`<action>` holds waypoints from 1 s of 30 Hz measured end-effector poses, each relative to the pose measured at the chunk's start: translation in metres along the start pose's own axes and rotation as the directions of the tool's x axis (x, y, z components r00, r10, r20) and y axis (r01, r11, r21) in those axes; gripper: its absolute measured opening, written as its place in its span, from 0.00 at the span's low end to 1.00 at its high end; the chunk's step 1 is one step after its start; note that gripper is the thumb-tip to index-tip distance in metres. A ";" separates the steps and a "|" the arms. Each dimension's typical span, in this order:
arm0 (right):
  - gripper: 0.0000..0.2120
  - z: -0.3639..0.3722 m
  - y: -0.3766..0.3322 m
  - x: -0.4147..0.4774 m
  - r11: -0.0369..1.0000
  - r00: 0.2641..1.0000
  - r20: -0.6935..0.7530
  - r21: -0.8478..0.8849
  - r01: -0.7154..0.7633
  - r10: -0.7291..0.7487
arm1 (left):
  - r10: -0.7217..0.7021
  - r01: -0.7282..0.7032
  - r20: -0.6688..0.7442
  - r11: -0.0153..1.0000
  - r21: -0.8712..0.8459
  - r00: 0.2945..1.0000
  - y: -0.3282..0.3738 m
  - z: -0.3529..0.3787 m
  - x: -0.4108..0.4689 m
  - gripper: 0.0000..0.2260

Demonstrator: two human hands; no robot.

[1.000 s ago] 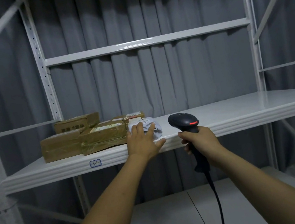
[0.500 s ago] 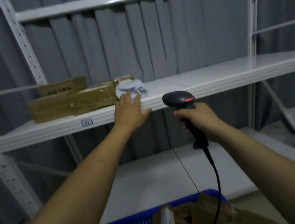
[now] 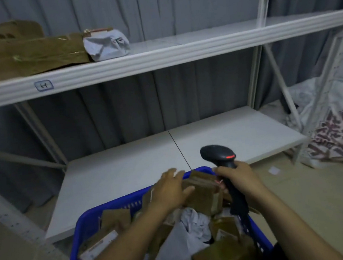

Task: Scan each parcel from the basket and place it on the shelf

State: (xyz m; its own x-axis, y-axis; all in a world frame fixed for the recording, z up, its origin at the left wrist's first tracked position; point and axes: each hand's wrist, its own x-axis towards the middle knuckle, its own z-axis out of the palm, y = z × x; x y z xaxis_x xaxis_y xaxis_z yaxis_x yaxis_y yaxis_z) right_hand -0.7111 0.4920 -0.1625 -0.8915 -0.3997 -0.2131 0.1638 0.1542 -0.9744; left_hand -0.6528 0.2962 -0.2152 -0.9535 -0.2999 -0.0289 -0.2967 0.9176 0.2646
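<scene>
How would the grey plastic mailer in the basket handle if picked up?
The grey mailer looks crumpled and creased, so it is probably floppy and would sag. Its plastic film may be slippery. Crowded by cardboard parcels, it might snag.

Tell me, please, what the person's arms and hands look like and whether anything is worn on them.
Both arms are bare as far as the view shows: no sleeve covers the left forearm or the right forearm. The left hand and the right hand wear no gloves. No watch, bracelet or ring is visible, though the picture is dim and slightly blurred.
</scene>
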 end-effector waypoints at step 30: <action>0.11 0.024 0.069 0.040 0.935 0.977 0.012 0.288 -0.209 0.214 | -0.146 0.131 0.085 0.338 -0.932 0.986 -0.018 0.034 -0.053 0.31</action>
State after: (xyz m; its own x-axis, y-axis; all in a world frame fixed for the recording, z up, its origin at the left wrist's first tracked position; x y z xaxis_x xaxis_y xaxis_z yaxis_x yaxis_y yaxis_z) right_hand -0.7250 0.4651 -0.2401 -0.8303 -0.3686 -0.4181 0.4608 -0.0322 -0.8869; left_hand -0.5985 0.3044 -0.2513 -0.9012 -0.4070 -0.1492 -0.1755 0.0279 0.9841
